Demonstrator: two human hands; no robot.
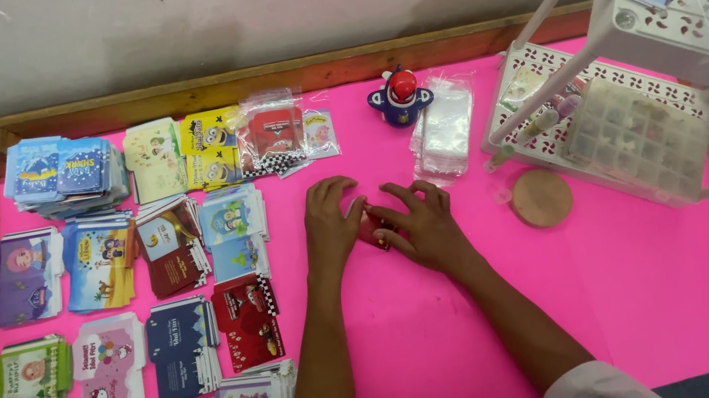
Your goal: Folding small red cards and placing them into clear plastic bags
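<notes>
The small red packet, at the desk's centre, sits pinched between left hand at 9 o'clock and right hand at 3, both grips clamped on it; firm flat pressure probably keeps its edges square.

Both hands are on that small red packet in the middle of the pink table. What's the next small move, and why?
Probably press the red packet flat and finish the fold where it lies. Both the left hand and right hand already pinch it against the pink table, and most of it is hidden, so lifting seems premature.
</notes>
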